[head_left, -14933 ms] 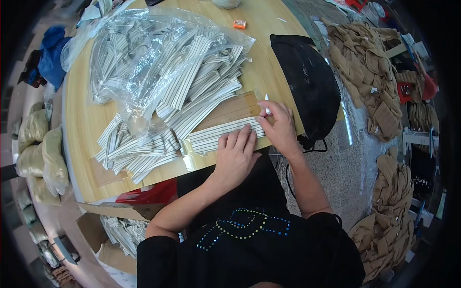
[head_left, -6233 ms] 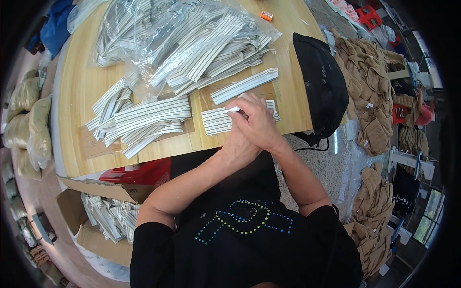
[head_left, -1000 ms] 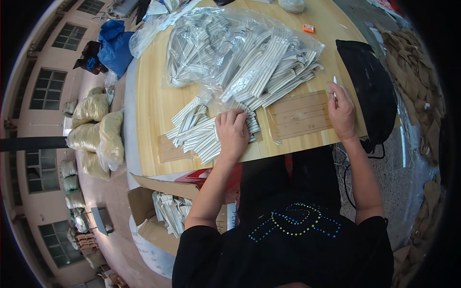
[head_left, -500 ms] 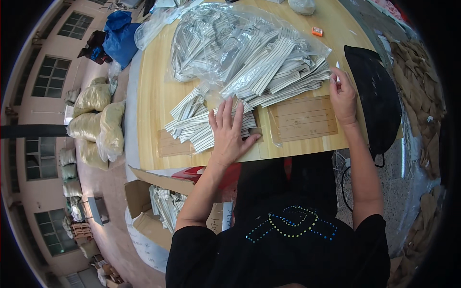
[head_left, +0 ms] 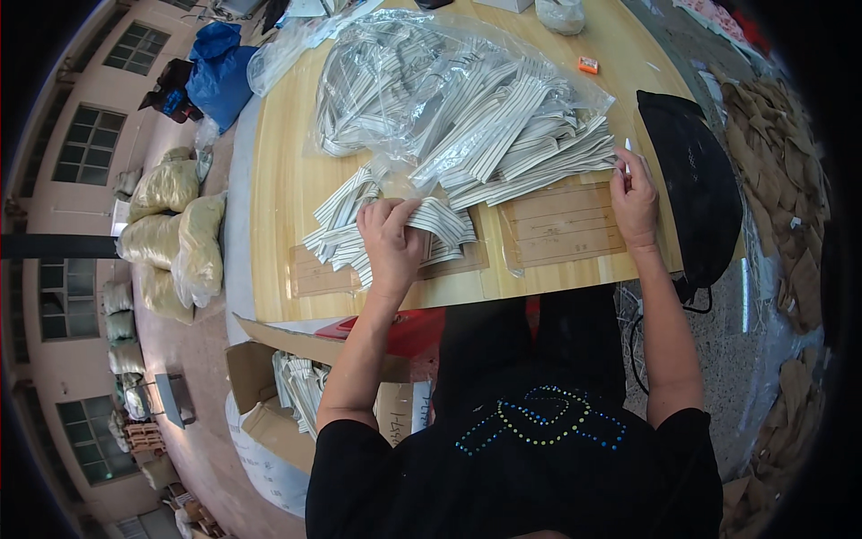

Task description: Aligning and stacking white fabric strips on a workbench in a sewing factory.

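A small heap of white fabric strips with dark stripes [head_left: 346,214] lies on the table before me. My left hand [head_left: 391,241] is closed on one striped strip [head_left: 440,216], which bends up out of the heap. Farther off, a big clear plastic bag [head_left: 382,85] holds more of the striped fabric, and a layered stack of strips [head_left: 548,162] spills from its mouth. At the right end of that stack, my right hand [head_left: 636,199] has its fingers curled round a slim white pen [head_left: 628,145], its tip pointing up. Brown paper cards [head_left: 564,229] in clear plastic lie beneath and beside the heap.
The wooden table [head_left: 274,180] has a small orange box [head_left: 588,65] at the back right and a black bag [head_left: 696,189] at its right edge. An open carton [head_left: 256,377] with striped fabric stands below on the left. Filled sacks [head_left: 171,238] sit on the floor beyond.
My left hand lay spread flat on the heap; now its fingers have closed on a striped strip and raised it slightly. My right hand stays nearly in place with the pen.
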Motion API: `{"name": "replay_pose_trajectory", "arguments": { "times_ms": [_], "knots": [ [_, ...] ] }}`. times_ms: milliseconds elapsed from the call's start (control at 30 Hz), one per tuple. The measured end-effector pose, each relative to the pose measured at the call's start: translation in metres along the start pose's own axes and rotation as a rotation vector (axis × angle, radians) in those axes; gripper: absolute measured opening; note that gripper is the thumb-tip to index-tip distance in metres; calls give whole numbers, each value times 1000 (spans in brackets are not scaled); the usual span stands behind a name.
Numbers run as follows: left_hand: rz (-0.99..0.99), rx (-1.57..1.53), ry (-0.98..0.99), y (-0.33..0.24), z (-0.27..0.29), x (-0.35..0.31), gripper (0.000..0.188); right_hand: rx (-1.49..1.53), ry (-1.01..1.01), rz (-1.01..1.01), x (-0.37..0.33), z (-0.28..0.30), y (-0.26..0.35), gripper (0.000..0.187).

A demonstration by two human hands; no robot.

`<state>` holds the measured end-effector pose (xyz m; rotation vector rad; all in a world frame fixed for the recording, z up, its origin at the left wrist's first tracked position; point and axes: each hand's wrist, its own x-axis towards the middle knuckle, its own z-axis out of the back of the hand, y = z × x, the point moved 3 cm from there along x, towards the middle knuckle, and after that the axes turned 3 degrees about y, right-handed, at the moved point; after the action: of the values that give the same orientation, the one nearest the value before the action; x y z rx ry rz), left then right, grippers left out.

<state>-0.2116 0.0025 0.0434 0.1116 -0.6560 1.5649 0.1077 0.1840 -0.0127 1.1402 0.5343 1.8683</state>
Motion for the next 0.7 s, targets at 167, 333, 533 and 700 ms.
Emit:
{"name": "replay_pose_trajectory", "arguments": {
  "times_ms": [167, 333, 533, 700],
  "knots": [
    [57, 13, -79, -18, 50, 17, 49, -59, 0, 15, 0, 2, 0, 31],
    [197, 55, -153, -12, 86, 16, 41, -54, -4, 9, -2, 3, -3, 31],
    [106, 546, 296, 10, 30, -35, 53, -41, -16, 22, 0, -1, 1, 31],
    [139, 148, 409, -29, 28, -30, 66, -31, -2, 29, -1, 0, -3, 31]
  ]
}}
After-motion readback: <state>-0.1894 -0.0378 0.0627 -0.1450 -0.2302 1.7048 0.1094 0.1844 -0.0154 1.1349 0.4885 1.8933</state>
